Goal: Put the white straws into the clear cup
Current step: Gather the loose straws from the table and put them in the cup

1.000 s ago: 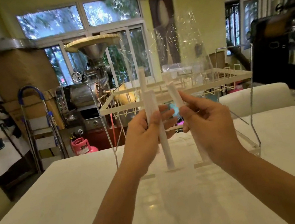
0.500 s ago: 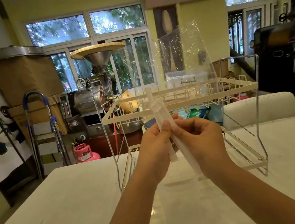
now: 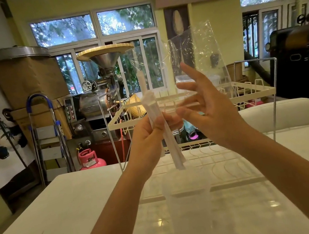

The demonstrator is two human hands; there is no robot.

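Note:
My left hand [image 3: 149, 138] grips a small bundle of white straws [image 3: 161, 128], held nearly upright with the lower ends hanging down over the table. The straws look wrapped in thin white sleeves. My right hand [image 3: 208, 111] is just to the right of them, fingers spread, touching nothing. The clear cup [image 3: 186, 195] stands on the white table directly below the straws; it is faint and nearly transparent. The straw tips hang a little above its rim.
A two-tier wire dish rack [image 3: 255, 95] stands on the white table [image 3: 65, 225] behind the cup, with a clear plastic bag [image 3: 199, 51] rising above it. A coffee roaster, stepladder and pink gas cylinder [image 3: 90, 159] are beyond the table's far edge.
Both hands held straws apart, then brought them together. Now the left hand holds the whole bundle and the right hand has let go and opened.

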